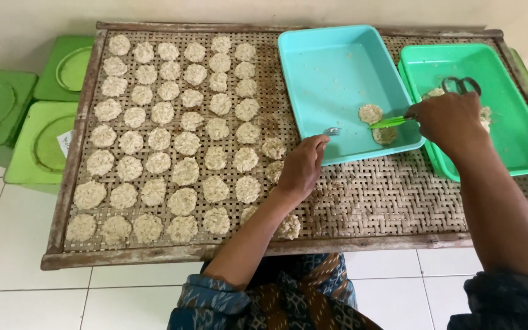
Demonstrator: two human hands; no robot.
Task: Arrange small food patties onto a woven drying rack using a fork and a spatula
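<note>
At the bottom of the frame I see a patterned blue-brown sleeve (264, 299). My left hand (300, 168), mid-frame, pinches a small metal fork (332, 131) over the turquoise plastic tray (331, 67). My right hand (447, 119), upper right, grips a flat green plastic spatula (389, 122) touching the pale round rice patties (371, 113); more patties (172, 128) fill the woven bamboo rack (374, 195) at left.

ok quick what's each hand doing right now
Left hand: closed on a metal fork.
Right hand: closed on a green utensil touching a flat cake in the blue tray.
</note>
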